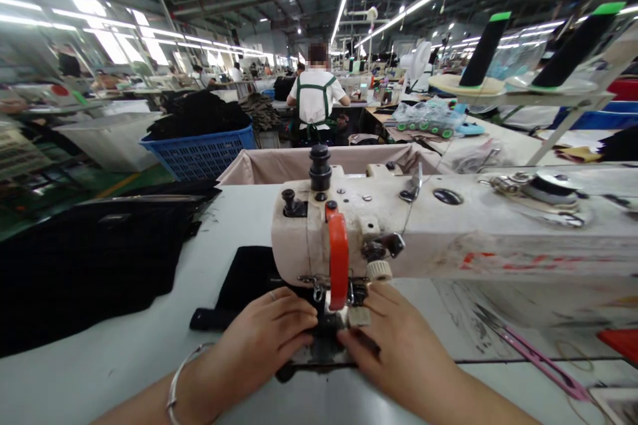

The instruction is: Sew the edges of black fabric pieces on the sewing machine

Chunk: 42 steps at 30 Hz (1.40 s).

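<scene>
A piece of black fabric (244, 279) lies under the head of a white sewing machine (423, 252), partly hidden by the machine and my hands. My left hand (272, 329) grips the fabric just left of the needle area, its fingers bent and close together. On the other side, my right hand (391, 332) has thumb and fingers closed on the fabric's edge beside the presser foot; some fingertips are hidden by machine parts. A red-orange guard (339, 259) hangs in front of the needle, between both hands.
Black garment pieces (90, 259) are stacked on the table's left. Pink thread snips (538, 352) lie at right. Behind the machine is a fabric-lined bin (339, 163), with a blue basket (199, 153) farther left. Thread cones (486, 50) stand upper right. A person (316, 96) sits ahead.
</scene>
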Each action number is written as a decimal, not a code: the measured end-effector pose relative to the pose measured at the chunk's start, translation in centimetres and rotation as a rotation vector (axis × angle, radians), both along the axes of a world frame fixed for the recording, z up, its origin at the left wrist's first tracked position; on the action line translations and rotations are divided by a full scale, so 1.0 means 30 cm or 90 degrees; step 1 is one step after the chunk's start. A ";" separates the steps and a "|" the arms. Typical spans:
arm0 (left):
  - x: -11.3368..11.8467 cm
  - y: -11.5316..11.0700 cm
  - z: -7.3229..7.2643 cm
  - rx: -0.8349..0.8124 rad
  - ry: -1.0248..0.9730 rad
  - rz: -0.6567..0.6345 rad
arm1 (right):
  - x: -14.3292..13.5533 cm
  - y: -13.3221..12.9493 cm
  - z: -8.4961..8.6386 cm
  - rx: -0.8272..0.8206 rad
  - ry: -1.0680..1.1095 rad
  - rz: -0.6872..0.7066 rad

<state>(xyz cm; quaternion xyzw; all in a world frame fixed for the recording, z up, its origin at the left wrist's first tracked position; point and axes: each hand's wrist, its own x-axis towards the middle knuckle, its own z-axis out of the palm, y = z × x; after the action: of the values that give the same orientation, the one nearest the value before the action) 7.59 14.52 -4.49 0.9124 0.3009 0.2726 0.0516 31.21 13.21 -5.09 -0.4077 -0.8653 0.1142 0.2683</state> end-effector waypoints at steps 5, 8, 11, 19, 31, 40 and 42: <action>0.059 -0.042 0.023 0.059 0.028 0.031 | -0.018 -0.012 -0.025 -0.044 0.048 0.036; 0.055 -0.035 0.020 0.041 0.011 0.032 | -0.024 -0.015 -0.040 -0.075 0.043 -0.005; 0.038 -0.024 -0.008 -0.051 -0.045 0.045 | -0.020 -0.016 -0.040 -0.088 0.050 -0.002; 0.008 -0.025 -0.056 -0.163 -0.076 0.059 | -0.009 0.011 -0.016 0.027 0.076 0.064; 0.065 -0.030 0.034 0.016 -0.006 0.022 | 0.009 0.013 0.005 -0.084 0.074 0.047; 0.058 -0.032 0.013 -0.068 0.007 0.005 | -0.018 0.003 -0.037 0.000 0.135 0.091; 0.056 -0.027 0.010 -0.081 0.005 0.004 | -0.020 0.004 -0.043 0.030 0.131 0.085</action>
<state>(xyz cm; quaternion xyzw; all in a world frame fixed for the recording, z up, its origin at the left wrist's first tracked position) 9.26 13.71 -4.21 0.9074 0.3210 0.2491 0.1075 30.61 13.32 -6.37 -0.3288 -0.8608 0.1529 0.3571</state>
